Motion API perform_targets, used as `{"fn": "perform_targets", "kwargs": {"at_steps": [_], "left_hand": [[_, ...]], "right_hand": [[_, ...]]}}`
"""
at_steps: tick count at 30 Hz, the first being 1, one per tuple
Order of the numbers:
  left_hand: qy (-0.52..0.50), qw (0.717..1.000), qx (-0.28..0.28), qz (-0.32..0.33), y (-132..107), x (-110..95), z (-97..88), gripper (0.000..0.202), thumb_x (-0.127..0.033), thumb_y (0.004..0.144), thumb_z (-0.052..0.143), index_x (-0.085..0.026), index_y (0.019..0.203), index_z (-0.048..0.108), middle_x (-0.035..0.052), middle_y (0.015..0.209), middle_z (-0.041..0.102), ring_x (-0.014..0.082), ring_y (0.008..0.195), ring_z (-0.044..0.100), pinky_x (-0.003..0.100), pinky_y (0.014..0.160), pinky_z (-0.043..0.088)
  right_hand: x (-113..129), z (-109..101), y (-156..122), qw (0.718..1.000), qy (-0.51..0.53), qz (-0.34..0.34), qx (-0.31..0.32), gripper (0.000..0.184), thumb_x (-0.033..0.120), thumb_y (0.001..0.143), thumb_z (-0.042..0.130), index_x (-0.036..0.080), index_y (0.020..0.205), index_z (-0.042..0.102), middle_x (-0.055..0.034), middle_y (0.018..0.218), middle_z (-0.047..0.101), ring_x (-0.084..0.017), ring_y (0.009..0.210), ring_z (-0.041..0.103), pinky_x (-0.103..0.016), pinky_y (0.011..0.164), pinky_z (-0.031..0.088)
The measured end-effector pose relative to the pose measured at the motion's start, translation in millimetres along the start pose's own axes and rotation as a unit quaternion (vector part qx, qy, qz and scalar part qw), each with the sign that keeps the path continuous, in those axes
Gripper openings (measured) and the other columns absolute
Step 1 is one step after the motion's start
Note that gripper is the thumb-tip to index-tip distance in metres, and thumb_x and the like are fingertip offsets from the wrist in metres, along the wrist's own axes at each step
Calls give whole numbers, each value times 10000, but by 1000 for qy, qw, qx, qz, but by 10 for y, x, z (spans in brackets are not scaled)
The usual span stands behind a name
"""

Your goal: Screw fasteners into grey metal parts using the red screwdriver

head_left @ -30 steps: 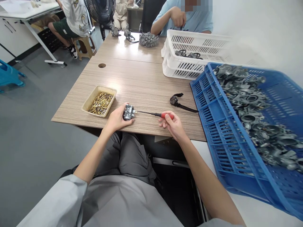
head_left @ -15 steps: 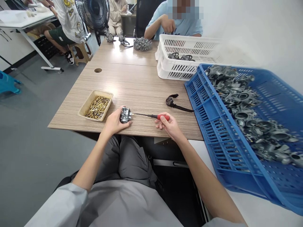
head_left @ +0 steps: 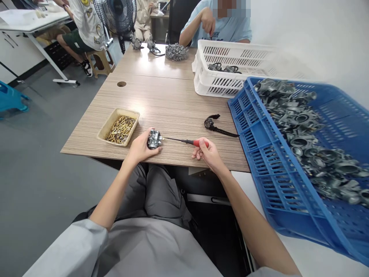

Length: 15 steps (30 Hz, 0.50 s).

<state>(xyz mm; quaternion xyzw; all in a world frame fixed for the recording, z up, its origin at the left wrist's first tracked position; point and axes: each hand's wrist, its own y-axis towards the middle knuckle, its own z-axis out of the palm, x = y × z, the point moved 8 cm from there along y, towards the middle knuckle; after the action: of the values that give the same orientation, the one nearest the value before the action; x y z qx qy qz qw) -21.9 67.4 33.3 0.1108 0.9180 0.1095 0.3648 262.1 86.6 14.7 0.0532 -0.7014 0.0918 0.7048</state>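
Note:
A small silver carburetor [head_left: 155, 139] sits in my left hand [head_left: 140, 147], with the fingers and thumb wrapped around its left side near the table's front edge. My right hand [head_left: 210, 154] grips the red handle of a screwdriver [head_left: 188, 141]. The thin dark shaft points left, and its tip meets a small brass piece at the carburetor's right side. Whether the tip sits in a slot is too small to tell. Left of my left hand is a cream tray [head_left: 101, 134] of small brass screw-like parts [head_left: 120, 129].
A black wristwatch [head_left: 209, 123] lies right of centre. On the right stands a blue crate [head_left: 245, 127] heaped with metal carburetor bodies [head_left: 305, 127]; behind it is a white crate [head_left: 213, 86]. A co-worker [head_left: 198, 23] sits across the table, near a clear bowl of metal parts [head_left: 176, 52].
The view has shifted slightly, so everything sits a little further right. Both hands keep their hold on the carburetor and screwdriver. The co-worker's raised hand has tilted downward.

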Motion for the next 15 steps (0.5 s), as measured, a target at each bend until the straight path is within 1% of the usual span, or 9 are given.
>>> {"fn": "perform_targets", "kwargs": {"at_steps": [2, 6, 11, 15], "left_hand": [[2, 1000, 0, 2, 0, -1, 0, 774, -483, 811, 787, -201, 1478, 515, 104, 1439, 675, 306, 1326, 660, 400, 1160, 509], [4, 1000, -1, 3, 3, -7, -7, 765, -474, 817, 784, -196, 1477, 514, 105, 1427, 680, 302, 1323, 660, 397, 1160, 506], [-3, 1000, 0, -7, 8, -8, -19, 758, -481, 817, 786, -196, 1468, 521, 109, 1419, 684, 306, 1310, 666, 410, 1157, 510], [-6, 1000, -1, -6, 11, -6, -20, 781, -483, 815, 788, -187, 1483, 514, 122, 1459, 660, 311, 1350, 643, 416, 1193, 483]], "right_hand": [[-4, 2, -1, 1000, 3, -2, 1, 533, 743, 860, 727, 233, 876, 574, 21, 590, 672, -120, 462, 604, -207, 416, 433], [15, 19, -4, 1000, 8, -13, 8, 507, 702, 854, 768, 240, 883, 563, 42, 601, 667, -103, 446, 563, -233, 491, 527], [43, 36, -15, 999, -31, -16, 15, 507, 706, 883, 731, 241, 821, 538, 21, 574, 666, -123, 448, 579, -229, 444, 489], [41, 33, -15, 999, -21, -15, 19, 468, 674, 878, 758, 243, 867, 576, 33, 596, 665, -112, 440, 543, -255, 495, 551]]}}
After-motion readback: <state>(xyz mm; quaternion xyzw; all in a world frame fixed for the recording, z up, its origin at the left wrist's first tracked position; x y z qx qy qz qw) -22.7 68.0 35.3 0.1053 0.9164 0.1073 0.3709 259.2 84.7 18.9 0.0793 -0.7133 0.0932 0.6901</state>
